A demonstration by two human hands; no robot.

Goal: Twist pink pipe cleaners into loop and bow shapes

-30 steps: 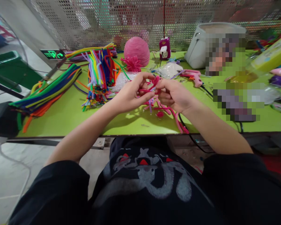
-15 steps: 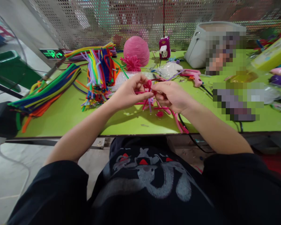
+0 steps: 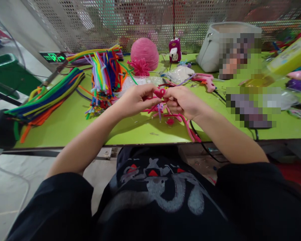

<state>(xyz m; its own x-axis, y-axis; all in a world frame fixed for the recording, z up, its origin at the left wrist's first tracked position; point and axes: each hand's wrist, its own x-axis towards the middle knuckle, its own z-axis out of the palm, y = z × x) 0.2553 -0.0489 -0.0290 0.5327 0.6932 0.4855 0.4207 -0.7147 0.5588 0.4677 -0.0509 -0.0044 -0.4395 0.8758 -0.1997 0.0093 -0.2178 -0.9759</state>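
Pinching between them a small curled piece of bright pink fuzzy pipe cleaner [image 3: 160, 92], the left hand [image 3: 135, 100] and the right hand [image 3: 183, 102] meet above the middle of the lime-green counter [image 3: 72, 124]. Both hands are closed narrowly, fingertips touching the pink curl from either side; the curl sits at the point where the two thumbs and forefingers meet, raised clear of the surface. Directly beneath the hands lies a loose tangle of pink pipe-cleaner lengths [image 3: 177, 117], with one strand running toward the counter's near edge.

To the left of the left hand stands an upright, fanned bunch of multicoloured pipe cleaners [image 3: 104, 80]; farther left, well apart, a long flat bundle of green, blue, yellow and orange pipe cleaners [image 3: 45, 98] lies diagonally. Behind the hands rest a pink tufted pipe-cleaner flower [image 3: 139, 67] and, just behind it, a round pink ball of yarn [image 3: 144, 53]. A pink hot-glue gun [image 3: 204, 80] lies right of the hands, near a pale grey fabric bag [image 3: 210, 50]. A small magenta plug adapter [image 3: 173, 51] stands against the perforated metal screen [image 3: 102, 23].

A green illuminated sign [image 3: 52, 57] shows at the far left corner; its characters cannot be read. No other writing is legible.
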